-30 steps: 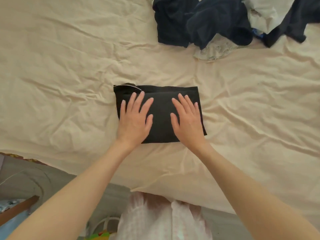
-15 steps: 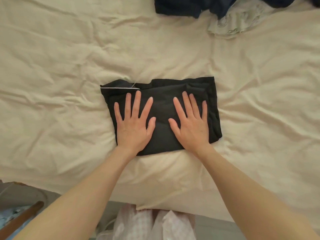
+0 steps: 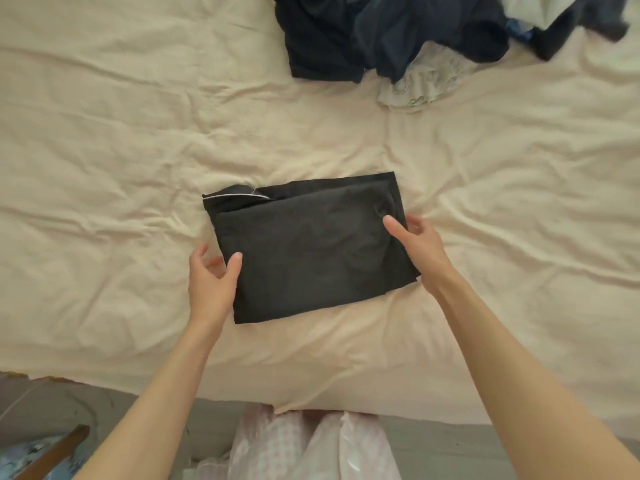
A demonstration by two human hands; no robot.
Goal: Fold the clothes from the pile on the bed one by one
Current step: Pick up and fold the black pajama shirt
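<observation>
**Black garment folded, hands at its two ends; pile still waiting**

Folded black garment (image 3: 311,251) lies as a compact rectangle on the bed (image 3: 121,150), near the bed's front edge; it serves as landmark here; a thin white trim line shows at its far-left corner, where one layer peeks out unevenly.

Left hand (image 3: 211,282) sits at the garment's left end, thumb on top of the cloth, fingers curved by the edge; whether they are tucked under cannot be told; right hand (image 3: 417,244) sits at the right end, thumb on top, fingers curling round the edge; hands are well apart, one per end; judged as a grip to lift or shift the piece, not certain.

Progress: this one item looks essentially folded; probably only needs setting aside or one more fold; no stack of finished pieces in view; pile of clothes (image 3: 398,26) lies well beyond the garment, toward the far right, dark navy pieces bunched up, a pale lacy piece (image 3: 419,88) at its near edge, something white further right; so most of the task appears left.

Surface: cream bedsheet, heavily creased, soft; the garment sinks in slightly.

Room: grey floor (image 3: 69,403) shows nearer than the garment, below the bed edge; pale pink checked clothing of the person (image 3: 304,445) directly below; a brown wooden bit and blue patterned fabric at near left, unclear what.
</observation>
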